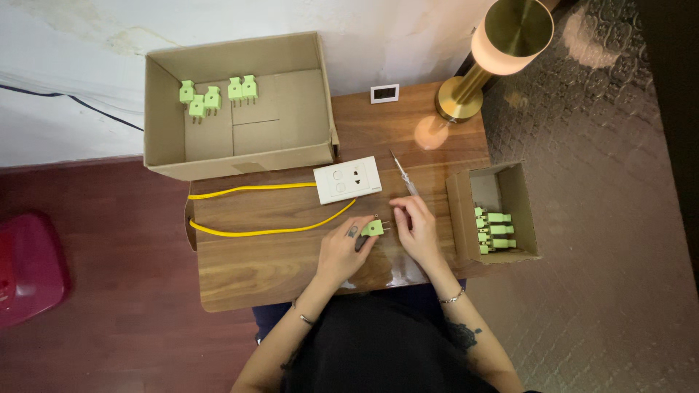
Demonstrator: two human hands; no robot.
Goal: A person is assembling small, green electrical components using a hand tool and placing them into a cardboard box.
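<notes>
Head view, looking straight down on small wooden table [291, 269].

Left hand [342, 251]: fingers curled closed around small light-green plastic two-pin plug [373, 228], pinched by its body just in front of the person, near the table's middle-right. Metal pins pointing right, toward the other hand.

Right hand [419, 225]: fingers drawn together around slim screwdriver with clear handle [402, 173], shaft running up and left toward the white socket plate; tip end near the plug pins. Exact grip under the fingers hard to make out.

Yellow insulated wire [255, 191]: two runs across the table from the left edge, ending at white rectangular wall socket and switch plate [348, 180], which lies flat just above the hands.

Handling judgement: plug probably light, rigid, smooth-sided, likely to twist if pinched loosely. Best held across the flat sides of the body, clear of the pins. Pins thin, possibly bendable under side load.

Surroundings: large open cardboard box [164, 131] at the far edge with five matching green plugs inside; smaller open cardboard box [460, 211] at right with more green plugs stacked; brass table lamp with lit shade [510, 36] at the far right corner; small white digital display [384, 93] beside it.
</notes>
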